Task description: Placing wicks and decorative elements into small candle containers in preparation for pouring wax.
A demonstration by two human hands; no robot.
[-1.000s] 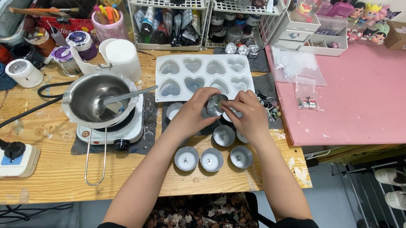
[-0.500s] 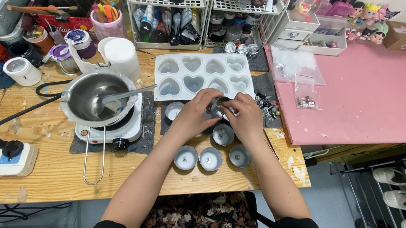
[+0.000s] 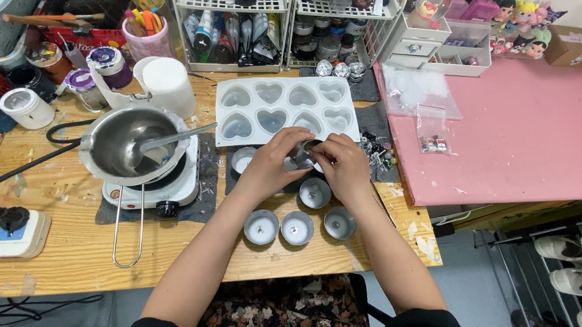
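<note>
- The wooden table [image 3: 47,269] carries the whole setup, with a pink surface [image 3: 534,135] butted against its right end.
- A white heart-shaped mould tray [image 3: 286,108] lies flat just beyond the hands, a few cavities looking filled.
- A metal melting pot [image 3: 131,142] sits on a small white hot plate [image 3: 159,185], a spoon resting in it – its long wire handle juts over the table toward the person.
- Four small tin cups [image 3: 298,227] stand in a loose cluster below the hands; another sits under the left wrist.
- The left hand [image 3: 273,165] and right hand [image 3: 340,166] meet over the dark mat, fingers pinched on a small tin cup [image 3: 302,154] held just above the mat – both hands grip it, though what the fingertips do inside is too small to tell.
- Risks, as I judge: a forearm could nudge the cups beneath and tip them; a left elbow swing might catch the pot handle and slop hot wax.
</note>
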